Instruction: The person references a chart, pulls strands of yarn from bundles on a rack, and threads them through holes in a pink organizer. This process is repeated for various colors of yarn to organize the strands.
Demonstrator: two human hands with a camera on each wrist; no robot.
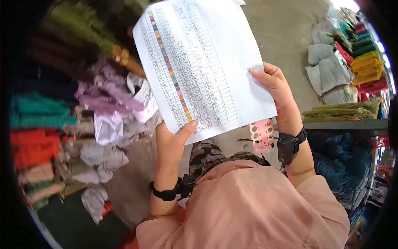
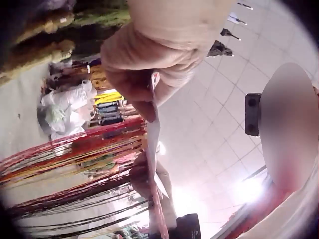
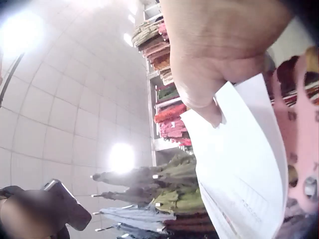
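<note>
A white paper sheet (image 1: 232, 83) is held up in front of me, printed with a table of numbers and a column of colour swatches. My left hand (image 1: 171, 139) pinches its lower left part, thumb on the printed face. At the right edge my right hand (image 1: 277, 87) grips the sheet, its thumb over the front. Below the sheet's lower right corner shows a pink card (image 1: 262, 136) with rows of holes, partly hidden by the paper. In the left wrist view the paper (image 2: 152, 134) appears nearly edge-on. The right wrist view shows the sheet (image 3: 239, 159) curving below my right hand (image 3: 219, 74).
Bundles of teal yarn (image 1: 43, 110) and red yarn (image 1: 35, 147) lie stacked on the left among plastic bags (image 1: 108, 128). To the right, a shelf (image 1: 344, 125) carries green bundles (image 1: 340, 112), with dark blue ones (image 1: 340, 162) underneath. Grey floor (image 1: 286, 29) extends ahead.
</note>
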